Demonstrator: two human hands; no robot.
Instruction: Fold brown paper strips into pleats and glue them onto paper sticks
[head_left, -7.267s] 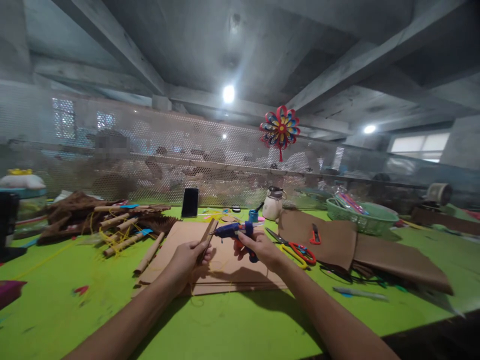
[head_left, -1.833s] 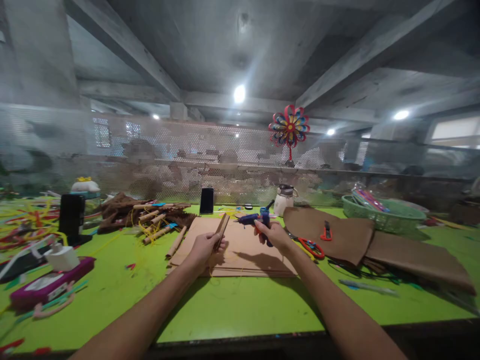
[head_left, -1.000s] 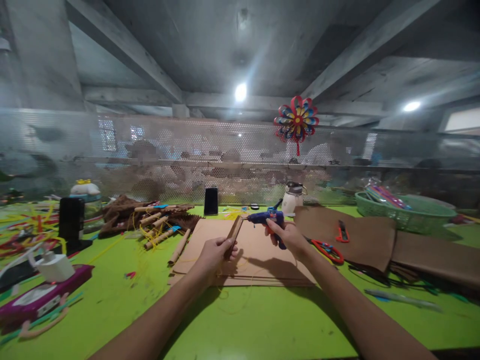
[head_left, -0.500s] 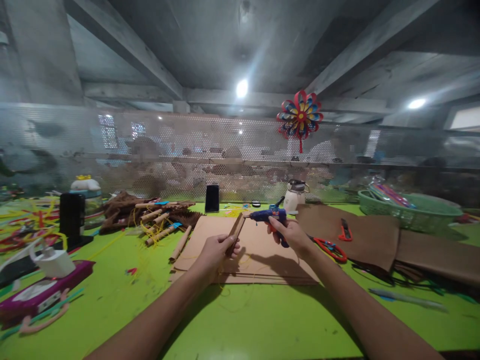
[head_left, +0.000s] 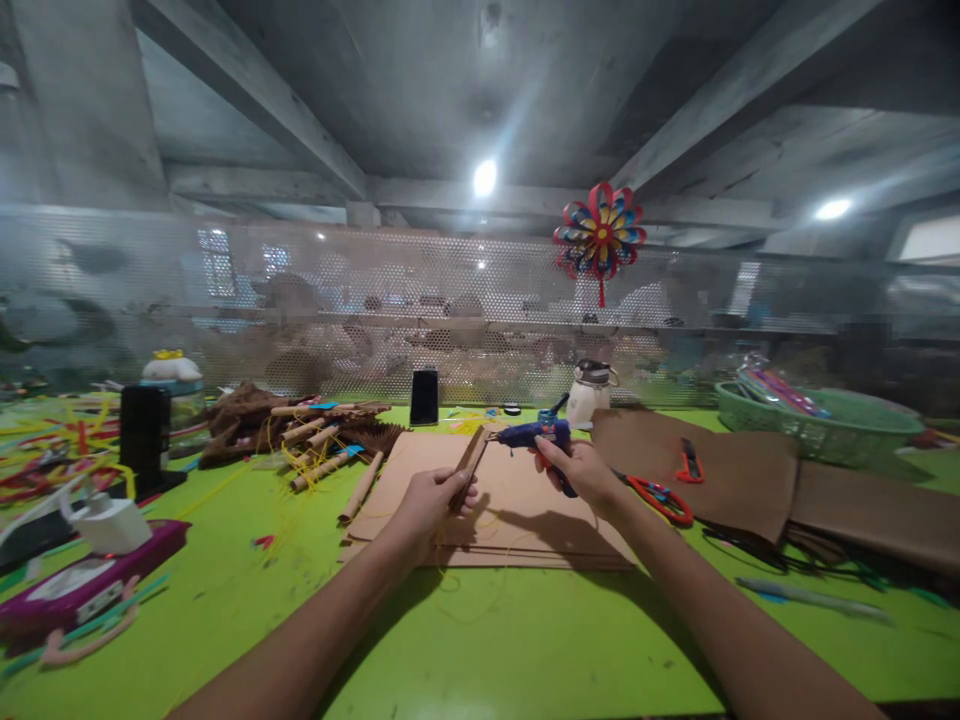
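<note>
My left hand (head_left: pixel 435 508) is closed on a narrow folded strip of brown paper (head_left: pixel 472 460), tilted up and away from me. In my right hand (head_left: pixel 577 472) is a blue hot glue gun (head_left: pixel 534 434), its nozzle pointing left. The nozzle tip is at the upper end of the strip; I cannot tell whether it touches. Both hands are above a stack of brown cardboard sheets (head_left: pixel 420 460) with loose yellow strands on it. A single rolled brown paper tube (head_left: pixel 361 488) lies along the stack's left edge.
Several paper tubes (head_left: pixel 319 468) and crumpled brown paper (head_left: pixel 240 420) lie left, beside a purple power strip (head_left: pixel 90 590). At right are scissors (head_left: pixel 664 500), a red cutter (head_left: pixel 690 462), brown paper (head_left: pixel 720 470) and a green basket (head_left: pixel 817 425). A phone (head_left: pixel 424 397) and white jug (head_left: pixel 587 395) stand behind.
Since 1.8 s ago, the glue gun's nozzle has come to the strip's upper end. Over the last half second the nozzle has shifted slightly left; both hands keep their holds.
</note>
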